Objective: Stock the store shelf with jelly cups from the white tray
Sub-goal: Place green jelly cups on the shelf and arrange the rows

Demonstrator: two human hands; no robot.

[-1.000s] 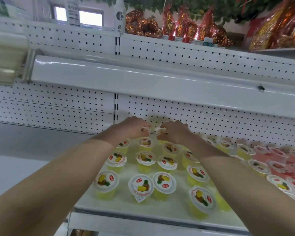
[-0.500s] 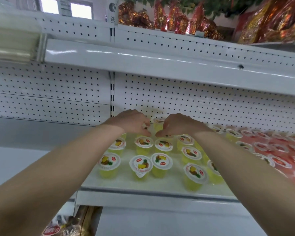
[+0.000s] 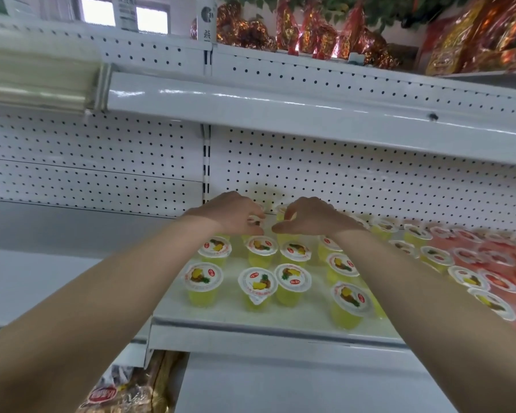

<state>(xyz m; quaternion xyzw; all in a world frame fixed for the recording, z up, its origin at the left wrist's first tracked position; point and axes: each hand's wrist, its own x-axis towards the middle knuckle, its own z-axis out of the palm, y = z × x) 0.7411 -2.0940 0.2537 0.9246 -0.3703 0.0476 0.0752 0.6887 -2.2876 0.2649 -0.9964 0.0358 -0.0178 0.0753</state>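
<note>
At shelf (image 3: 230, 317) rear, by pegboard (image 3: 355, 174): left cup (image 3: 255, 220), our left hand (image 3: 233, 214) fingers curled round it; right cup (image 3: 280, 212), our right hand (image 3: 310, 217) pinching it. Nearer: yellow cups (image 3: 261, 253) in rows. Rightward: red cups (image 3: 495, 281). Above: foil packets (image 3: 310, 34).

Back-row jelly cups (image 3: 281, 210) mostly behind left hand (image 3: 230, 214) and right hand (image 3: 313, 219); red cups (image 3: 499, 281) blurry

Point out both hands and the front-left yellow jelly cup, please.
left hand (image 3: 234, 214): head view, back of the hand.
right hand (image 3: 310, 218): head view, back of the hand.
front-left yellow jelly cup (image 3: 202, 275): head view, middle of its lid.
</note>
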